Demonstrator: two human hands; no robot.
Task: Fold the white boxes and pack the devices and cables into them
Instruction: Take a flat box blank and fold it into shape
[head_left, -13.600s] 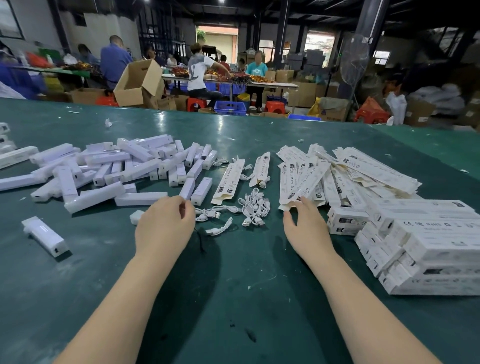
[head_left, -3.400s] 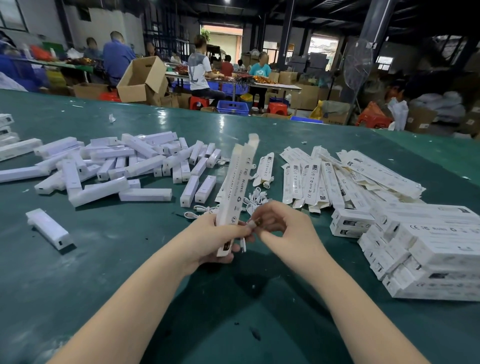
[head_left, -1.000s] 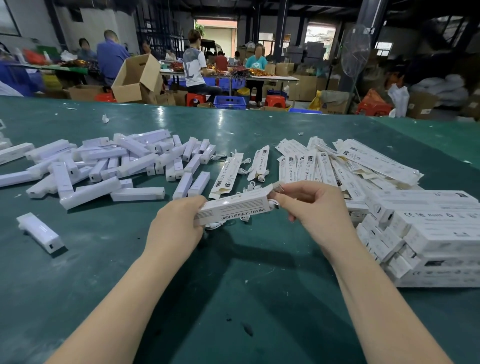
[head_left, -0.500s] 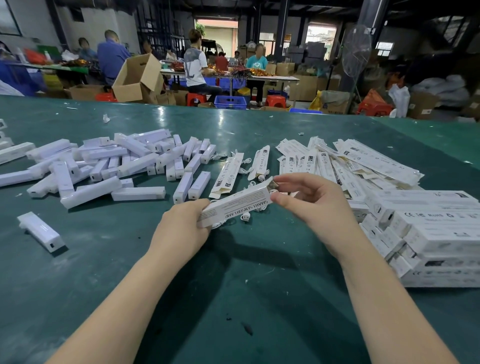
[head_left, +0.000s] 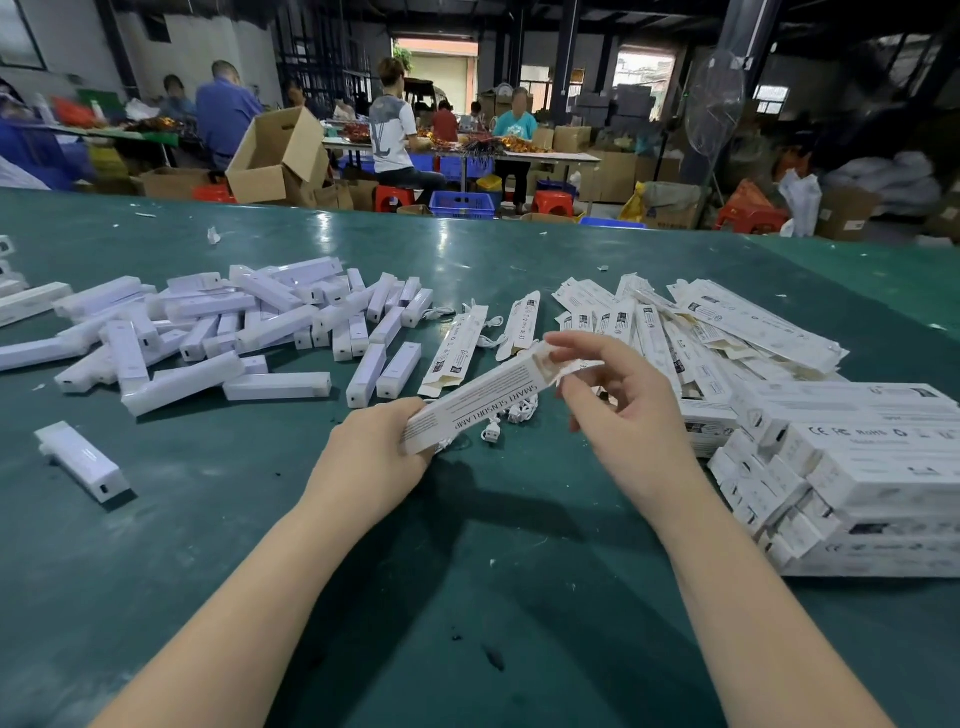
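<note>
My left hand (head_left: 371, 457) grips the near end of a long white box (head_left: 478, 402) printed with "SMART SENSOR LAMP", held slanting up to the right above the green table (head_left: 467, 597). My right hand (head_left: 618, 410) pinches the open flap at the box's far end between thumb and fingers. Small white cables (head_left: 511, 415) lie on the table just under the box. A heap of white devices (head_left: 218, 325) spreads across the left. Flat unfolded boxes (head_left: 691, 332) fan out behind my right hand.
Closed white boxes (head_left: 857, 473) are stacked at the right edge. One lone device (head_left: 83, 460) lies at the near left. Two flat boxes (head_left: 454, 351) lie mid-table. Beyond the far edge stand a cardboard carton (head_left: 275, 156), stools and people at other tables.
The box has tilted a little more, its far end risen. My right hand has shifted from the box's end to pinching its end flap. My left hand keeps its grip.
</note>
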